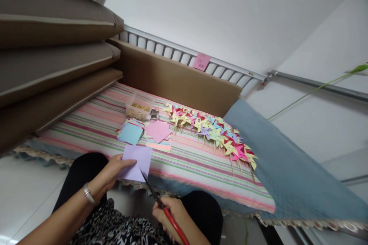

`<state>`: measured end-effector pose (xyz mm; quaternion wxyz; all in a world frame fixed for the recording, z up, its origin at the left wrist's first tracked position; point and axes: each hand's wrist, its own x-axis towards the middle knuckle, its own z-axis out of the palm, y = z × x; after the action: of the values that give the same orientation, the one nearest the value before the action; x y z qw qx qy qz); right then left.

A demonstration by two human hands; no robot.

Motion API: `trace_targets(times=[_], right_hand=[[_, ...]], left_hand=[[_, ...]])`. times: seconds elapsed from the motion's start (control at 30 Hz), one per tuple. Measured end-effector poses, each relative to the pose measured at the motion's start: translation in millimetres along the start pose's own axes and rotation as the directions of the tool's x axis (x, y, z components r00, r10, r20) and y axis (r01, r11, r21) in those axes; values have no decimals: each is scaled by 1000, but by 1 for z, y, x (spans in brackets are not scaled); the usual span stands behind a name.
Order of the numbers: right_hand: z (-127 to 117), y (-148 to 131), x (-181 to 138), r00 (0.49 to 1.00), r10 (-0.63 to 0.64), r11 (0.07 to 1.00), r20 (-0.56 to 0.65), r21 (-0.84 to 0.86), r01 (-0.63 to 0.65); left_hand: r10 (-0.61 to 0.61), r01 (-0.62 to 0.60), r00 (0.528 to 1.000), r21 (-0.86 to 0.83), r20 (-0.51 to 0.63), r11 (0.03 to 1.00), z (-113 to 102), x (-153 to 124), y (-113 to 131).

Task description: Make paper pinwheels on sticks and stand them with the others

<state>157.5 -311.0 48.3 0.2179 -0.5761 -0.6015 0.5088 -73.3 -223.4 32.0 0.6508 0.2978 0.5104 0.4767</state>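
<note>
My left hand [116,170] is closed on a square of purple paper [140,155], with the thumb lying on its upper face. In my right hand [174,214] is a pair of scissors [154,192] with red handles and dark blades. The blade tips meet the paper near its lower right edge. Just beyond the purple square lie a stack of blue paper squares [130,133] and a stack topped with pink squares [158,131]. Finished paper pinwheels [214,134] on sticks lie in rows to the right.
A clear plastic box [140,106] of small sticks or pins stands behind the stacks, beside a metal clip [154,114]. The striped cloth [184,160] covers the surface. Stacked cushions [57,61] rise at left. Behind are a brown board [178,76] and a railing with a pink note [201,62].
</note>
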Motion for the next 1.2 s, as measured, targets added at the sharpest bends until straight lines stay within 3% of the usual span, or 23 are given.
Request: trace_targets(times=[0.13,0.5,0.73,1.2], right_hand=[[0,-7,3,998,27,999,54,-23,-26],[-1,-21,9,999,-34,997,33,-64,36],[8,-17,3,1000,-15,997,21,-81,17],[3,1,9,990,-119,981,69,-145,128]], left_hand=[[-3,3,1000,-3,12,1000,3,-4,1],[-18,19,999,-6,41,1000,7,-9,5],[-26,27,999,-14,45,1000,9,-10,7],[-31,31,998,-7,59,999,13,-13,7]])
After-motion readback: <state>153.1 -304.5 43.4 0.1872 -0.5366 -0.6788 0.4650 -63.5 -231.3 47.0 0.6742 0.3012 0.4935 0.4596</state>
